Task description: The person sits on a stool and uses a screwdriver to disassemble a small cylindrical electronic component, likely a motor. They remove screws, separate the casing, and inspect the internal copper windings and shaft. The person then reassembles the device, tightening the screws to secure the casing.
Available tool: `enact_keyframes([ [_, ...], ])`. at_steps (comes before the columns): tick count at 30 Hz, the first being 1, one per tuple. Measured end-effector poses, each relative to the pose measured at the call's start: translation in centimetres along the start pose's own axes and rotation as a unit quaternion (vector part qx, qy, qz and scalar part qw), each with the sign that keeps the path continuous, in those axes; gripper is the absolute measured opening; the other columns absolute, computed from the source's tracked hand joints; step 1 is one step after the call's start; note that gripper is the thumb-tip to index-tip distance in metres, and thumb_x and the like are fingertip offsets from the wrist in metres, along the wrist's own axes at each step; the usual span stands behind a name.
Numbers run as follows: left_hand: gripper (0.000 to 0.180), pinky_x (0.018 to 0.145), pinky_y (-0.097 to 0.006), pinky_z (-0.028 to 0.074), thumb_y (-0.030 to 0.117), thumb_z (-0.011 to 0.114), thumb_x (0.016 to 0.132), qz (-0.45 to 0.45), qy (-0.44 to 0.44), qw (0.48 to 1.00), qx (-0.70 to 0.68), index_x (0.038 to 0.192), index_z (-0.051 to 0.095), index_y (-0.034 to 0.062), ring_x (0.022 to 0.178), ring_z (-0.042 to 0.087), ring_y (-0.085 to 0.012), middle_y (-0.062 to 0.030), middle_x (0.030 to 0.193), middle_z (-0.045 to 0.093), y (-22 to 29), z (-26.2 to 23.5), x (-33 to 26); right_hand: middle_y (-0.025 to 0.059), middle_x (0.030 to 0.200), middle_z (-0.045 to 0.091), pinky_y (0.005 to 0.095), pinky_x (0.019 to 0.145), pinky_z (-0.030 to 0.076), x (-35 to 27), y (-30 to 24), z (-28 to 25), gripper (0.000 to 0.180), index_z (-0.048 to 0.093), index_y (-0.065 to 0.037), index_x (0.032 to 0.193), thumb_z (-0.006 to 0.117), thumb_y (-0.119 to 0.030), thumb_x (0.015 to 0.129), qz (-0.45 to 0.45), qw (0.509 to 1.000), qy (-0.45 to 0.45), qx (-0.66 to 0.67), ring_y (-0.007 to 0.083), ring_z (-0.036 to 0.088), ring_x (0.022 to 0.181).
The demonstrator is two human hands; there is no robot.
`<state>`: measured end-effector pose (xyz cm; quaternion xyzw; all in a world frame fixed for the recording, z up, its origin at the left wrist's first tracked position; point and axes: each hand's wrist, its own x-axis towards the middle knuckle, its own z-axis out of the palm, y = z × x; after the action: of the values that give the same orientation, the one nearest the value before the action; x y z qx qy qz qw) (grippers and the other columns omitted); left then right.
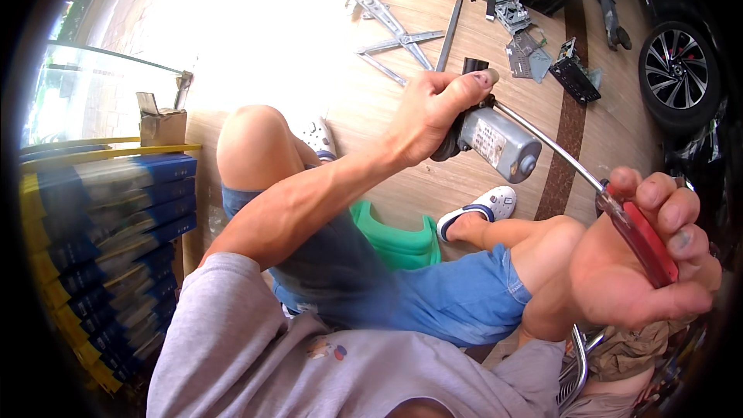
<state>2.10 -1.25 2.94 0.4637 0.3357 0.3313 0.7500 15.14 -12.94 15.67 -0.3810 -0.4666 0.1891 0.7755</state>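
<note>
Screwdriver (648, 244) held up over the floor (511, 209), its red handle within the curled fingers of the right hand (619, 271), its shaft slanting up and leftward to the motor (499, 143). The left hand (433, 112) grips the motor's black end, its silver body pointing down-right. Fingers hide part of that end; the screwdriver's tip is hard to make out.

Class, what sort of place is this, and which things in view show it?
Probably a car repair shop: there is a car wheel at the right, a metal frame lies on the floor, and the right hand holds a screwdriver.
</note>
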Motion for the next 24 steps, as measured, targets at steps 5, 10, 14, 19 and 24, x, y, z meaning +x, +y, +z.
enact_keyframes([
  [5, 0.056, 0.053, -0.027, 0.039, 0.051, 0.063, 0.086, -0.007, -0.017, 0.998, 0.060, 0.076, 0.070, -0.0039, 0.060, 0.049, -0.0082, -0.0021, 0.062, 0.058, 0.4, 0.2, -0.5, -0.0035, 0.071, 0.041, 0.0327, 0.079, 0.039, 0.2, -0.9, -2.0, 0.038, 0.046, -0.019, 0.067, 0.044, -0.041, 0.098, 0.071, 0.995, -0.018, 0.065, 0.0128, 0.039, 0.071],
  [10, 0.057, 0.052, -0.028, 0.039, 0.051, 0.064, 0.085, 0.011, -0.022, 0.997, 0.078, 0.076, 0.070, -0.0046, 0.058, 0.049, -0.0086, -0.0018, 0.062, 0.058, -0.8, -0.2, -0.8, -0.0062, 0.055, 0.032, 0.0273, 0.065, 0.034, 0.8, 0.0, -3.8, 0.042, 0.038, -0.020, 0.058, 0.044, -0.035, 0.096, 0.050, 0.964, -0.202, 0.165, 0.0097, 0.032, 0.056],
  [14, 0.057, 0.052, -0.028, 0.039, 0.051, 0.065, 0.085, -0.008, -0.029, 0.996, 0.086, 0.077, 0.071, -0.0048, 0.059, 0.050, -0.0087, -0.0020, 0.062, 0.058, -1.0, -0.2, -0.7, -0.0059, 0.058, 0.038, 0.0279, 0.069, 0.039, 1.2, -0.1, -4.3, 0.040, 0.047, -0.019, 0.062, 0.046, -0.038, 0.098, 0.067, 0.927, -0.291, 0.226, 0.0101, 0.041, 0.061],
  [19, 0.057, 0.053, -0.028, 0.039, 0.051, 0.065, 0.085, -0.018, -0.006, 0.999, 0.051, 0.079, 0.072, -0.0047, 0.059, 0.049, -0.0084, -0.0020, 0.064, 0.059, 0.2, -0.4, -0.8, -0.0037, 0.076, 0.044, 0.0349, 0.077, 0.042, -0.1, -0.1, -1.1, 0.036, 0.051, -0.018, 0.075, 0.045, -0.044, 0.100, 0.014, 0.997, 0.067, -0.034, 0.0112, 0.044, 0.077],
  [24, 0.057, 0.052, -0.027, 0.040, 0.052, 0.066, 0.083, -0.015, 0.005, 0.999, 0.047, 0.076, 0.072, -0.0048, 0.058, 0.050, -0.0083, -0.0031, 0.061, 0.059, -0.5, -0.3, -0.6, -0.0051, 0.071, 0.047, 0.0334, 0.074, 0.040, 0.2, -0.2, -2.5, 0.037, 0.049, -0.019, 0.070, 0.043, -0.040, 0.101, 0.025, 0.995, -0.070, 0.071, 0.0097, 0.045, 0.072],
])
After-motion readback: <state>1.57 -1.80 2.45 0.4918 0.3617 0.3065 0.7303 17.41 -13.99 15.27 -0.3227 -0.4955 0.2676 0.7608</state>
